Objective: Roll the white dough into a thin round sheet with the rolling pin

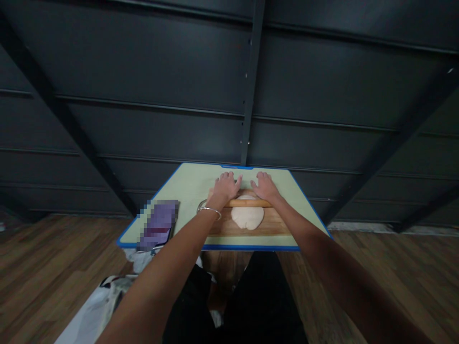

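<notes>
A pale, flattened sheet of dough (247,218) lies on a wooden board (277,223), with a small split in its near edge. Across its far part rests a wooden rolling pin (250,203), level from left to right. My left hand (227,185) lies over the pin's left end, fingers stretched forward and thumb pointing inward. Over the right end is my right hand (266,186), likewise palm down with fingers extended. Both ends of the pin are hidden beneath my hands and wrists. A silvery bangle (211,210) circles my left wrist.
The board sits on a light green folding table (193,179) with a blue rim. A purple, pixelated item (159,222) lies at the table's left. A dark panelled wall (172,134) stands behind. White cloth-like material (86,310) is at lower left, above the wooden floor (358,282).
</notes>
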The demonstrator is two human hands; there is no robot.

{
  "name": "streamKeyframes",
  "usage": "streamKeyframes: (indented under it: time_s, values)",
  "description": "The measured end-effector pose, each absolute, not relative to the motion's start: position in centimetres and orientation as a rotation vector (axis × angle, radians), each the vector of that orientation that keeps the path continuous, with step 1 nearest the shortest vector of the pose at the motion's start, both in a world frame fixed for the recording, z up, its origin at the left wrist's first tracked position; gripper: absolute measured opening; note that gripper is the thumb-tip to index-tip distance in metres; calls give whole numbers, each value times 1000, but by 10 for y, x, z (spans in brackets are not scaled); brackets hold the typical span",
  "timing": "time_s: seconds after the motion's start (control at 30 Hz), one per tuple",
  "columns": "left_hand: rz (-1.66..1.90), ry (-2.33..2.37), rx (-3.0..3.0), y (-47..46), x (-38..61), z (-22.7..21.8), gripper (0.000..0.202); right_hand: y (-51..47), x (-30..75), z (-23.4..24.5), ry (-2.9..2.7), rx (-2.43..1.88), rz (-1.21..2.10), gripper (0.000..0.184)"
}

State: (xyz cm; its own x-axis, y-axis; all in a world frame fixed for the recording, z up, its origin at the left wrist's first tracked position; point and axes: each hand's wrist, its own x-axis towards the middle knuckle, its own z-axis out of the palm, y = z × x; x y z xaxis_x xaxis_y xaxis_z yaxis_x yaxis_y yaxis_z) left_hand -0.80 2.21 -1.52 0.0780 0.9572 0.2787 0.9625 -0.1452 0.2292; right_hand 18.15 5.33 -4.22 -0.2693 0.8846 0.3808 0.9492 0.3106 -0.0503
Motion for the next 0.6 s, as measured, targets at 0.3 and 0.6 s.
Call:
streamKeyframes:
  time_s: [0.3,0.6]
  values:
    - [-585,-2013,-2360,16,-11,-21,50,35,179,-37,-2269,-1709,-94,43]
    - [-435,-1959,-2517,11,-16,-23,54,26,179,-39,-2228,-1831,17,50]
